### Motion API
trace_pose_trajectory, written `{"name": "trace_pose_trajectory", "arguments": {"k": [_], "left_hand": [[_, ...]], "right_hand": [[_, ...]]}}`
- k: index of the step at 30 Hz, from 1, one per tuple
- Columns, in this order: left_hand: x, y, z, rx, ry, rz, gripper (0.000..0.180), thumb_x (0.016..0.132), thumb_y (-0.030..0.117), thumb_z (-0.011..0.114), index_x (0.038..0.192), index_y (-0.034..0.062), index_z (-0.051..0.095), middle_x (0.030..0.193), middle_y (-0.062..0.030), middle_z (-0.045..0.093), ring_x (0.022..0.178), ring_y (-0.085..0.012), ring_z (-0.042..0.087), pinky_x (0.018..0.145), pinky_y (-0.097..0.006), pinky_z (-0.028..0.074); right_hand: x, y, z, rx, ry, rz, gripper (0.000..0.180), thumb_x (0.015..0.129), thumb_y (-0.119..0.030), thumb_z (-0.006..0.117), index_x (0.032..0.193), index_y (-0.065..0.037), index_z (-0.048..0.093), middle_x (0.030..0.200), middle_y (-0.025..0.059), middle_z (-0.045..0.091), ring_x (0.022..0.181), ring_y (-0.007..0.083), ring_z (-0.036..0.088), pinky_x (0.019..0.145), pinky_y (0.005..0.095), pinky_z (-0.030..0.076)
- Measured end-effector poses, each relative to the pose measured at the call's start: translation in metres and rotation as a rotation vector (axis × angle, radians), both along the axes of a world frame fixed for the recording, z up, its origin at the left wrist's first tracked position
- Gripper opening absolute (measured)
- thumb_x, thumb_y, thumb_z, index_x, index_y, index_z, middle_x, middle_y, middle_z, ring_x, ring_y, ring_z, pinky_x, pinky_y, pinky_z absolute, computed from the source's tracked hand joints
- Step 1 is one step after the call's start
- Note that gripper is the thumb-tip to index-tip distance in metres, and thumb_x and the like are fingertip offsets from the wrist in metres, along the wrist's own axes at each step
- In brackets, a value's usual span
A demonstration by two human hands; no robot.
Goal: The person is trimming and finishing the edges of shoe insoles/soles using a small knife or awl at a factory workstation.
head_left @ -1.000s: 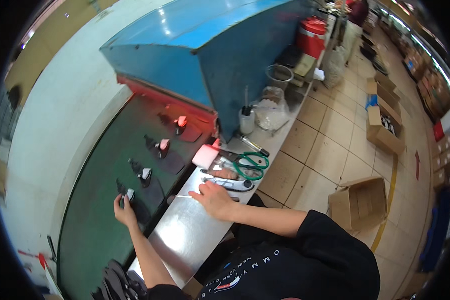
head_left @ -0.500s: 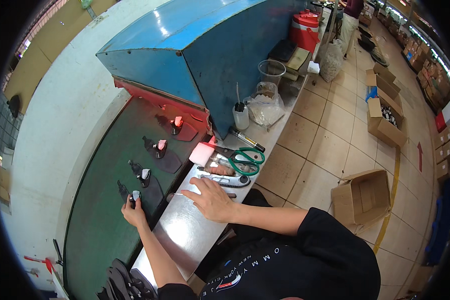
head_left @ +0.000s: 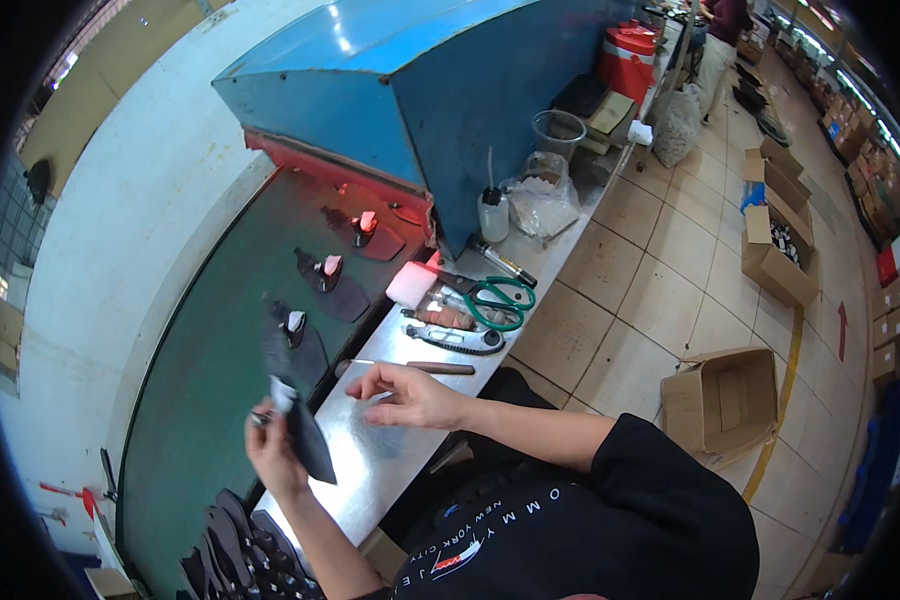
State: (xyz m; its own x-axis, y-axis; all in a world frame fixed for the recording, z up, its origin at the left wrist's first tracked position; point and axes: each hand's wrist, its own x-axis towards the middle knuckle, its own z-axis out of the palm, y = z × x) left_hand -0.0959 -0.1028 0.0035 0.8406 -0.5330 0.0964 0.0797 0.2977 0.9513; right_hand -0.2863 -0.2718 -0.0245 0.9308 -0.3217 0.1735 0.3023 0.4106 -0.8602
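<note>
I see my left hand (head_left: 270, 452) raised over the near edge of the green conveyor belt (head_left: 200, 400), fingers clasped round a dark flat sole piece (head_left: 308, 440) with a small pale block (head_left: 282, 392) at its top. The piece stands nearly upright, long axis running from the pale top end down toward my chest. My right hand (head_left: 410, 397) hovers above the steel bench (head_left: 370, 455), fingers loosely curled and holding nothing that I can make out.

Farther along the belt lie three more dark pieces (head_left: 320, 290), each with a pale or pink block, leading toward the blue machine hood (head_left: 410, 90). On the bench beyond my right hand are a thin rod (head_left: 420, 367), a utility knife (head_left: 455, 340), green-handled scissors (head_left: 495, 300) and a pink block (head_left: 411, 284). At the far edge stand a small white bottle (head_left: 492, 213), a clear plastic bag (head_left: 543, 200) and a clear tub (head_left: 558, 132); what they hold I cannot tell. A stack of dark soles (head_left: 240, 555) sits at the near corner. Open cardboard boxes (head_left: 725, 400) stand on the tiled floor (head_left: 660, 270) to my right.
</note>
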Motion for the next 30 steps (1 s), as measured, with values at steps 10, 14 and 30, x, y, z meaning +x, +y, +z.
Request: {"name": "trace_pose_trajectory", "arguments": {"k": [10,14,30], "left_hand": [[-0.102,0.017,-0.003,0.0,0.438,-0.274,0.023,0.075,-0.002,0.071,0.098,-0.0025,0.066,0.129,-0.0187,0.058,0.108,-0.0224,0.061,0.09,-0.031,0.049],[-0.098,0.036,-0.009,0.012,0.437,-0.217,0.035,0.081,-0.003,0.066,0.116,-0.001,0.063,0.118,-0.0173,0.064,0.101,-0.0215,0.064,0.086,-0.033,0.055],[-0.102,0.058,-0.015,-0.03,0.338,-0.185,0.035,0.076,-0.006,0.07,0.11,-0.001,0.065,0.116,-0.0201,0.064,0.105,-0.0245,0.064,0.086,-0.034,0.057]], "right_hand": [[-0.021,-0.009,0.061,0.047,0.059,-0.203,0.036,0.073,-0.004,0.073,0.084,-0.012,0.038,0.089,0.0016,0.046,0.082,0.0104,0.046,0.072,0.024,0.042],[-0.033,-0.003,0.044,-0.225,0.168,-0.078,0.041,0.07,-0.005,0.077,0.09,-0.009,0.041,0.089,-0.0002,0.043,0.082,0.0087,0.042,0.073,0.0216,0.037],[-0.044,0.039,0.045,-0.714,0.195,-0.053,0.052,0.072,0.002,0.068,0.124,0.0,0.06,0.095,0.0147,0.063,0.084,0.0233,0.062,0.077,0.0284,0.047]]}}
